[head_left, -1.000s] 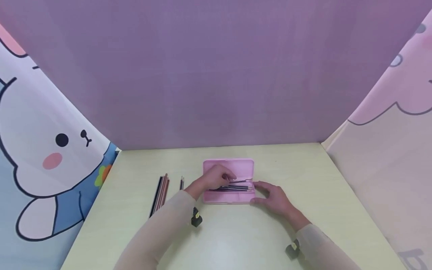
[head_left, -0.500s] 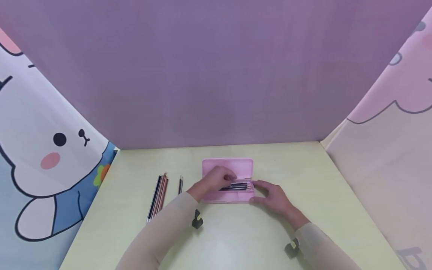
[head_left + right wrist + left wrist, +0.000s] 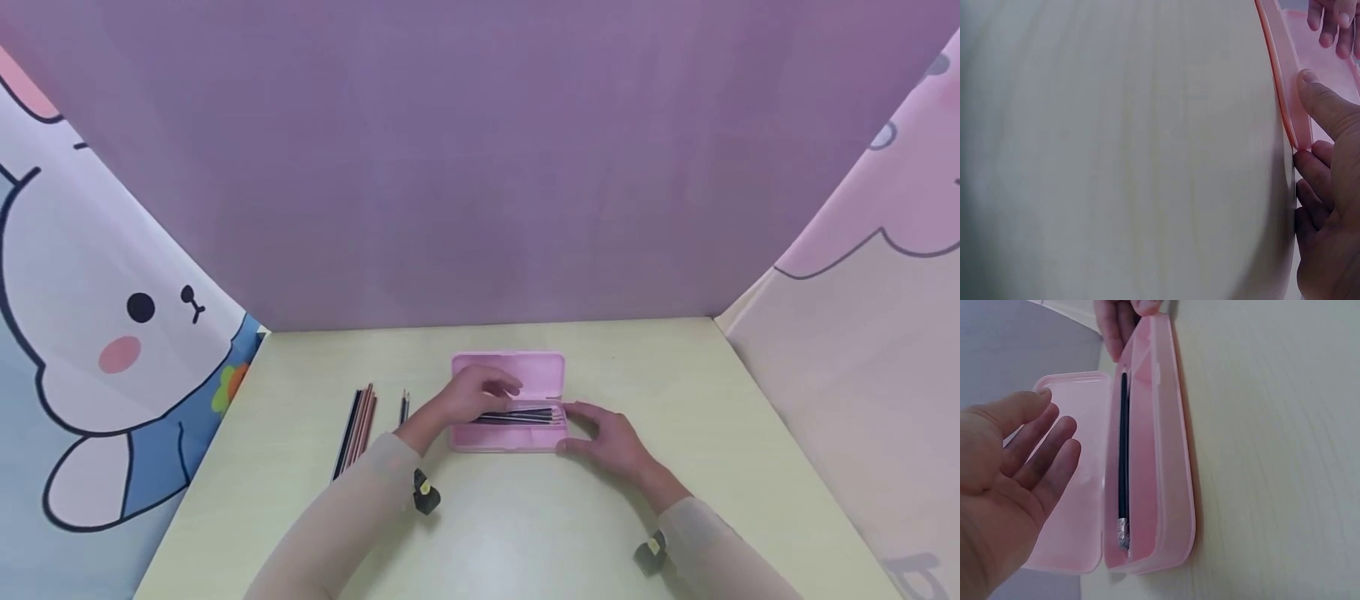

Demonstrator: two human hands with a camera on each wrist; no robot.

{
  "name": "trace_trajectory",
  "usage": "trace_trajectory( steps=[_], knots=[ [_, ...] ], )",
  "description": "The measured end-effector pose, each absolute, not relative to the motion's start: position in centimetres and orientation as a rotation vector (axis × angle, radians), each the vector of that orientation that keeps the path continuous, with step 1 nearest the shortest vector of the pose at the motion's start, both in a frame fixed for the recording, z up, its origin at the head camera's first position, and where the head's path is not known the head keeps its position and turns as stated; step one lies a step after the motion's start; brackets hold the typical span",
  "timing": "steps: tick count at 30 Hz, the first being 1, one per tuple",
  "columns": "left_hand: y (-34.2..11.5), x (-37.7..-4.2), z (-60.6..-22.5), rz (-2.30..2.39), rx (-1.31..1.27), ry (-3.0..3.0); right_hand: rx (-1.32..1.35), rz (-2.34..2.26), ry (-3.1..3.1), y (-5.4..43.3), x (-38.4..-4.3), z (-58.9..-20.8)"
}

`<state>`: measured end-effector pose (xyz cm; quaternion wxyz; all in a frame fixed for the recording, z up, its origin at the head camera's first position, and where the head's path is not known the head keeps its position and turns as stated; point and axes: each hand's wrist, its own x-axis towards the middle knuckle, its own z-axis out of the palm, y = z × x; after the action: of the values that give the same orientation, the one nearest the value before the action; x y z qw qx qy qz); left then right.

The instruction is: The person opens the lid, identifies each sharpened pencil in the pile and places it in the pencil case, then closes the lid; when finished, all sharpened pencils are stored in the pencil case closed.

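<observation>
A pink pencil case point(image 3: 487, 438) lies on the table with its lid point(image 3: 542, 373) folded back. Several dark pencils point(image 3: 525, 416) lie lengthwise in its rear compartment; a dark pencil point(image 3: 1124, 450) with a metal-banded end shows close up in the left wrist view. My left hand point(image 3: 474, 393) hovers over the left part of the case, its fingers loosely extended and holding nothing. At the right end, my right hand point(image 3: 611, 442) grips the case, thumb point(image 3: 1325, 106) on the front wall and fingers around the end corner.
Left of the case, a bundle of black and reddish-brown pencils point(image 3: 356, 429) lies on the pale table point(image 3: 525, 517). Between bundle and case are a couple more pencils point(image 3: 404, 407), partly hidden by the left arm. A purple wall point(image 3: 487, 167) stands behind.
My left hand's fingers, bent down at the pencils before, have loosened and lifted, and the hand has drawn slightly left. My right hand has stayed at the case's end.
</observation>
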<state>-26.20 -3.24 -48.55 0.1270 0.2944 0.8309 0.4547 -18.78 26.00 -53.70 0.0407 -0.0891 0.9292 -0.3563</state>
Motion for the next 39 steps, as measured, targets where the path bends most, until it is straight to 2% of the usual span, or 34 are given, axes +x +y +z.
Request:
trace_trajectory(
  steps=[9,20,29,39],
  knots=[
    [-7.4,-24.2,-48.0,1.471,0.654,2.417,-0.292,-1.084,2.860,26.2,-18.9,-54.1],
    [-14.5,-21.8,-49.0,1.693,0.167,2.440,-0.290,-1.106,2.842,26.3,-18.9,-54.1],
    [-18.1,-20.7,-50.6,1.615,0.030,2.525,-0.291,-1.086,2.847,26.3,-19.0,-54.2],
    [-18.9,-20.3,-51.8,1.529,-0.078,2.527,-0.298,-1.080,2.859,26.3,-19.1,-54.1]
  ],
)
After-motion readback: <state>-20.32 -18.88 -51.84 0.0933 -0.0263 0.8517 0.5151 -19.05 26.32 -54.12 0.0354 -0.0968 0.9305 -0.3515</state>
